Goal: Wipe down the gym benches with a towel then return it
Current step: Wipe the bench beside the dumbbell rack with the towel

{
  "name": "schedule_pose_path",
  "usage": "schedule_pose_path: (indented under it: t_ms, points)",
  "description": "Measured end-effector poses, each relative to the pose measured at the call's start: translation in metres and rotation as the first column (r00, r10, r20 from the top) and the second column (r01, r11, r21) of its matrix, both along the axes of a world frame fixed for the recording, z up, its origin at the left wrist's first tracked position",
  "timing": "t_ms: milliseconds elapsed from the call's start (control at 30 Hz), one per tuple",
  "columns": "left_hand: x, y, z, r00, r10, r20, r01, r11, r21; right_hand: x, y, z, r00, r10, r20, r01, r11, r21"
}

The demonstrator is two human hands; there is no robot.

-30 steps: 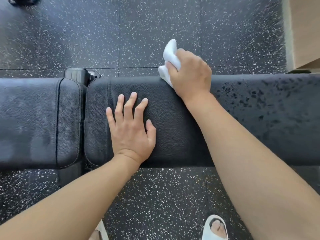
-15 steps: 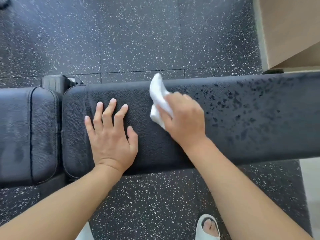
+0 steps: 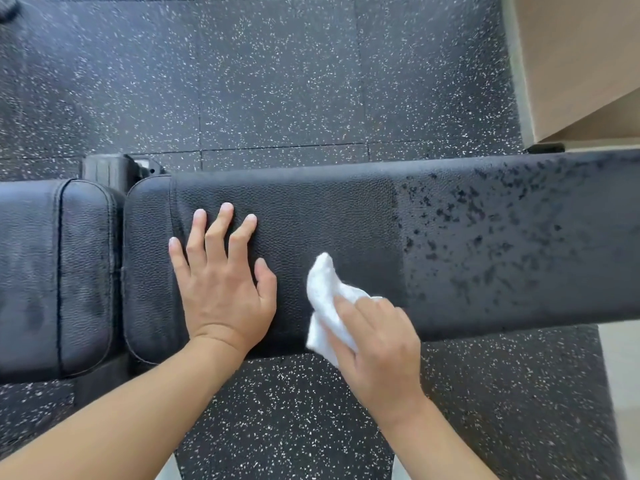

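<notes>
- Since a second ago your right hand (image 3: 375,348) has dragged the towel (image 3: 325,303) from the far edge of the bench (image 3: 346,216) right down to the near edge, lower middle of the frame.
- Your fingers are curled and clamped on the towel, pressing it into the pad; one corner of it pokes up toward the middle of the pad.
- Your left hand (image 3: 221,282) hasn't budged: flat on the pad, centre-left, fingers straight and spread apart, thumb out to the side.
- No containers anywhere, so nothing to report there.
- The towel's small, white and scrunched up, sitting just right of your left thumb without touching it.
- The pad looks clean and matte around your hands, but from the towel out to the right edge it's all dark wet-looking speckles.
- A second pad (image 3: 52,271) is cut off at the left edge.
- Part of the towel is hidden under your right hand.
- Upper right, a tan panel (image 3: 575,64) runs out of frame; can't tell what it is.
</notes>
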State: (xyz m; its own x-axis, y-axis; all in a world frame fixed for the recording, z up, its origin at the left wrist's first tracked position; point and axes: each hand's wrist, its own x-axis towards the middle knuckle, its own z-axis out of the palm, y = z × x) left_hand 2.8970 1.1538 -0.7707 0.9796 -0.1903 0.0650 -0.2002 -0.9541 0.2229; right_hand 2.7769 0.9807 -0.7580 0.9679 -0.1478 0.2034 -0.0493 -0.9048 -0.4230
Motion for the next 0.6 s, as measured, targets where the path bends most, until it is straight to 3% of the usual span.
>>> schedule_pose_path:
  t_ms: [133, 233, 300, 367, 400, 467, 600]
  points:
    - [-0.001, 0.000, 0.001, 1.000, 0.000, 0.003, 0.000, 1.000, -0.010, 0.056, -0.009, 0.000, 0.997, 0.038, 0.068, -0.033, 0.997, -0.065]
    - [0.001, 0.000, 0.001, 1.000, -0.003, 0.001, 0.003, 1.000, 0.002, 0.156, -0.034, 0.006, 0.984, -0.153, 0.093, 0.158, 0.986, -0.052]
    - [-0.001, 0.000, 0.002, 1.000, 0.000, 0.000, 0.000, 1.000, -0.002, 0.216, -0.049, 0.008, 0.973, -0.229, -0.018, 0.227, 0.972, -0.065]
    - [-0.001, -0.002, 0.003, 1.000, 0.000, -0.001, 0.000, 1.000, 0.002, 0.247, -0.051, 0.009, 0.973, -0.153, -0.172, 0.151, 0.988, -0.025]
    - [0.000, -0.002, 0.004, 1.000, 0.002, -0.004, -0.002, 1.000, 0.004, 0.246, -0.048, 0.009, 0.978, -0.105, -0.182, 0.105, 0.994, -0.013]
    - [0.000, -0.002, 0.004, 1.000, 0.000, -0.004, 0.000, 1.000, 0.008, 0.209, -0.039, 0.011, 0.995, -0.090, -0.049, 0.088, 0.995, -0.038]
    - [-0.001, 0.001, 0.002, 1.000, 0.000, -0.002, -0.001, 1.000, -0.006, 0.052, -0.020, 0.007, 0.996, -0.077, 0.041, 0.076, 0.997, 0.016]
